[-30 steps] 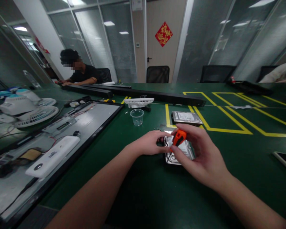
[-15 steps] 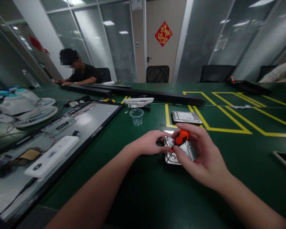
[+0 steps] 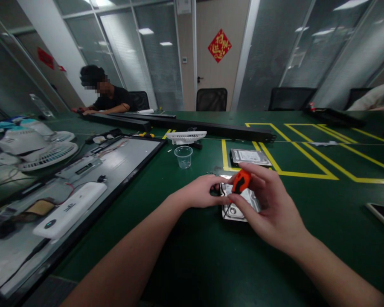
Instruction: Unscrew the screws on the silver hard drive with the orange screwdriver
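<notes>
A silver hard drive lies on the green table in front of me, partly covered by my fingers. My left hand grips its left edge, thumb and fingers curled over the side, with the thumb tip close to the screwdriver's shaft. Over the drive, my right hand pinches the orange and black handle of a screwdriver. Its thin shaft slants down left to the drive's near left corner; I cannot tell whether the tip sits in a screw. Just behind lies a second hard drive.
A clear plastic cup and a white fan part stand behind my left hand. At left is a large panel bearing a white power bank. Long black bars cross the back; a phone lies right. A person sits across.
The screwdriver handle has turned in my right fingers and shifted slightly left, showing more orange. My left hand and the hard drive stay where they were.
</notes>
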The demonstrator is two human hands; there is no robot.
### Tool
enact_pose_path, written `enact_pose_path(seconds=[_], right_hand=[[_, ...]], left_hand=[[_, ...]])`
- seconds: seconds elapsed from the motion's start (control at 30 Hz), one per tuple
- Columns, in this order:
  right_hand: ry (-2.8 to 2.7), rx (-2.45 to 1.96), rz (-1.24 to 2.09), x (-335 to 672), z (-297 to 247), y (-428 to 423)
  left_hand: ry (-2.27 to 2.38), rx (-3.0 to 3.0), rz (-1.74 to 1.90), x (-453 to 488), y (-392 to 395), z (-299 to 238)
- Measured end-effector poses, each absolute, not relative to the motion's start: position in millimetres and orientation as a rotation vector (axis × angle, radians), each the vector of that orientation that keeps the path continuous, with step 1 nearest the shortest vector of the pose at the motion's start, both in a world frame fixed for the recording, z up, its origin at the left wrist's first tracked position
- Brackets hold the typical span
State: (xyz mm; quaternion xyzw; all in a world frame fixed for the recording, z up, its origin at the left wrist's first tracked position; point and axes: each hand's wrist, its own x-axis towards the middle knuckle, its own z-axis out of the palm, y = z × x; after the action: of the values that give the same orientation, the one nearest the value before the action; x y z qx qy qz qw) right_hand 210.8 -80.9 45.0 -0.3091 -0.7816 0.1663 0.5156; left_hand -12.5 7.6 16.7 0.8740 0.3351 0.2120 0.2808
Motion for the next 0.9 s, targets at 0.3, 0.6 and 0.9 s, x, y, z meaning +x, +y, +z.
enact_pose_path(seconds=[0.3, 0.6, 0.9], right_hand=[[-1.936, -0.66, 0.306, 211.8, 48.4, -79.9], [-1.874, -0.718, 0.399, 210.7, 43.2, -80.1], [-1.902, -0.704, 0.306, 210.8, 48.3, -78.9]], left_hand=[[0.833, 2.33, 0.601, -13.2, 7.3, 15.1], [0.913, 2.333, 0.567, -12.6, 7.0, 16.9], [0.878, 2.337, 0.563, -12.8, 6.4, 19.5]])
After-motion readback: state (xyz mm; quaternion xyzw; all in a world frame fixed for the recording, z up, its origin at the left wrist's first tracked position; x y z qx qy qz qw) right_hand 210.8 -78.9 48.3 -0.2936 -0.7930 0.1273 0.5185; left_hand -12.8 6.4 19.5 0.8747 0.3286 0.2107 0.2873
